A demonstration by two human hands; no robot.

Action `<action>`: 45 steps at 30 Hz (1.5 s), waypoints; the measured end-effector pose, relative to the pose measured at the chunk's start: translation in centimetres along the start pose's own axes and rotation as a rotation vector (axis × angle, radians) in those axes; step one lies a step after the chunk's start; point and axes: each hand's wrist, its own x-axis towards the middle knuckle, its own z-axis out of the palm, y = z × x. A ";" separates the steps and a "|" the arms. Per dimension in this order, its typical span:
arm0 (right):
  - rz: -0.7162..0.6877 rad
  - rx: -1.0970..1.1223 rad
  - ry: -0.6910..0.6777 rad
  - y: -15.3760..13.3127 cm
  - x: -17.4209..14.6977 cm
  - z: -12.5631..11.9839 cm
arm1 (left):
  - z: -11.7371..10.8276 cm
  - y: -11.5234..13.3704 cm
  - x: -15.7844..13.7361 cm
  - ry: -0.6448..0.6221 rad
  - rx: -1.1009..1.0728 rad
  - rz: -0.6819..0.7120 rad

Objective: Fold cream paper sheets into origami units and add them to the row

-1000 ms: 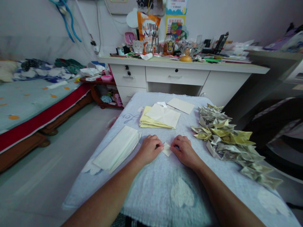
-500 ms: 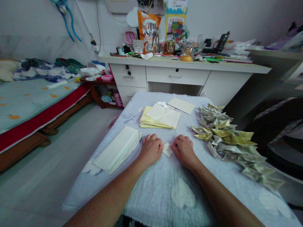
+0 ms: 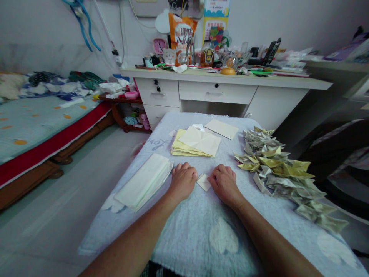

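A small folded piece of off-white paper (image 3: 204, 182) lies on the cloth between my two hands. My right hand (image 3: 225, 182) has its fingers pinched on the paper's right edge. At the paper's left corner sits my left hand (image 3: 183, 181), fingers curled and closed; whether anything is between them is hidden. A long stack of folded whitish paper (image 3: 144, 181) lies left of my left hand. Beyond both hands is a pile of yellow sheets (image 3: 184, 148) with a creased cream sheet (image 3: 201, 140) on top. Folded silver and gold paper pieces (image 3: 284, 169) form rows at the right.
A pale blue cloth (image 3: 196, 234) with light heart shapes covers the work surface. A cream card (image 3: 221, 129) lies at its far side. Behind stands a white desk (image 3: 216, 92) crowded with jars, a snack bag and other items. A bed (image 3: 43, 119) is at the left.
My left hand has shifted slightly left, showing more of the folded paper's left corner. My right hand stays at the paper's right edge. The view has moved a little.
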 end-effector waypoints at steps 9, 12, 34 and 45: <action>0.002 -0.011 0.022 -0.1 0.0 0.0 | 0.6 0.9 0.2 0.052 -0.003 0.014; 0.020 -0.011 0.033 -0.2 -0.1 -0.1 | 0.8 0.9 0.2 0.050 -0.010 -0.005; 0.063 0.053 -0.013 0.6 -0.1 -0.4 | 1.2 0.5 0.3 0.075 -0.029 0.020; -0.113 0.116 0.018 0.8 -0.7 -0.7 | 1.0 0.4 0.7 0.069 -0.260 0.116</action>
